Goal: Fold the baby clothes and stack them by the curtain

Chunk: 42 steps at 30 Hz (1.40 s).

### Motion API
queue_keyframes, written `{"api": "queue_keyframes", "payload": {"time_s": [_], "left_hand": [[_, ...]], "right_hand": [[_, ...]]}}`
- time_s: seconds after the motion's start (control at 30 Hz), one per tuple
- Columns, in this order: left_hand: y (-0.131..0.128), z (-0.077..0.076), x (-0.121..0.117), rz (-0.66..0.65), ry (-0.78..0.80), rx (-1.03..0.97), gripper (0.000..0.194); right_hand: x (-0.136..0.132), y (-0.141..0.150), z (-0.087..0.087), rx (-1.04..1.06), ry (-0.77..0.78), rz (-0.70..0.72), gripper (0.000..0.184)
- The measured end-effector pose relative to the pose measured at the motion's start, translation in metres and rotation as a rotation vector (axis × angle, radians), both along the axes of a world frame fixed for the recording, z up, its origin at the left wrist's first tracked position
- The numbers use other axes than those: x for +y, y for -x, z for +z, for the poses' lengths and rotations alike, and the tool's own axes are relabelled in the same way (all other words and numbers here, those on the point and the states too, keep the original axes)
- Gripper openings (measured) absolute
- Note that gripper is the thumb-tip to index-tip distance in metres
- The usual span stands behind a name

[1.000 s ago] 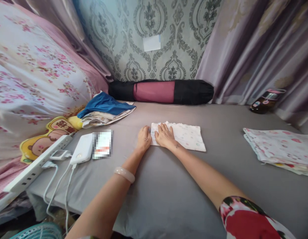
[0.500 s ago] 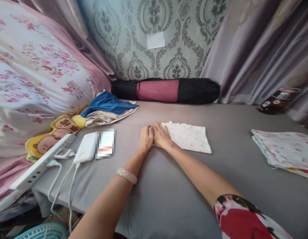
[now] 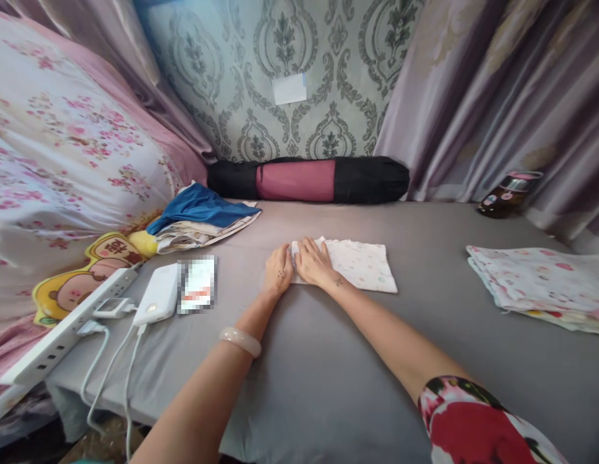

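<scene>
A folded white cloth [image 3: 361, 264] with a small pale print lies flat on the grey sheet [image 3: 299, 374]. My right hand [image 3: 313, 261] rests palm down on its left part, fingers stretched out. At the cloth's left edge, my left hand [image 3: 278, 268] lies on its side with the fingers extended against that edge. Neither hand grips anything. The part of the cloth under my right palm is hidden.
A power strip [image 3: 67, 328], a white power bank [image 3: 157, 293] and a blurred-out phone [image 3: 197, 283] sit left. Folded clothes [image 3: 197, 209] and a long black-and-pink bag [image 3: 294, 180] lie behind. Patterned cloths [image 3: 536, 277] and a dark bottle [image 3: 507, 196] are right.
My right hand has slid slightly right over the cloth, apart from my left hand, and a strip of cloth shows between them. The whole view has shifted a little.
</scene>
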<state>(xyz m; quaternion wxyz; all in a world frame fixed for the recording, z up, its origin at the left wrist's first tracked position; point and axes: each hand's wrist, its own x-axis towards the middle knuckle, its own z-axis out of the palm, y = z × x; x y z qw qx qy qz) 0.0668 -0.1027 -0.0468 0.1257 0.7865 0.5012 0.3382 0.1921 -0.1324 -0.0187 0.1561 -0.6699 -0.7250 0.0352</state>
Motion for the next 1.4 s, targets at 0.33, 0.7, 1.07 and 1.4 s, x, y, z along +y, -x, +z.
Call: {"api": "queue_keyframes", "payload": {"time_s": [0.33,0.7,1.07,1.4], "left_hand": [[-0.007,0.01,-0.015,-0.183,0.059,0.387,0.045],[-0.007,0.01,-0.015,-0.173,0.041,0.414,0.044],[-0.009,0.009,-0.018,-0.184,-0.003,0.448,0.052],[-0.009,0.006,-0.016,-0.17,-0.008,0.462,0.054]], "right_hand": [[-0.007,-0.018,-0.011,-0.024,0.019,-0.018,0.053],[-0.012,-0.026,-0.003,0.024,0.061,0.005,0.052],[-0.032,-0.061,-0.007,-0.065,0.065,-0.119,0.055],[-0.031,-0.06,-0.01,-0.056,0.055,-0.125,0.054]]}}
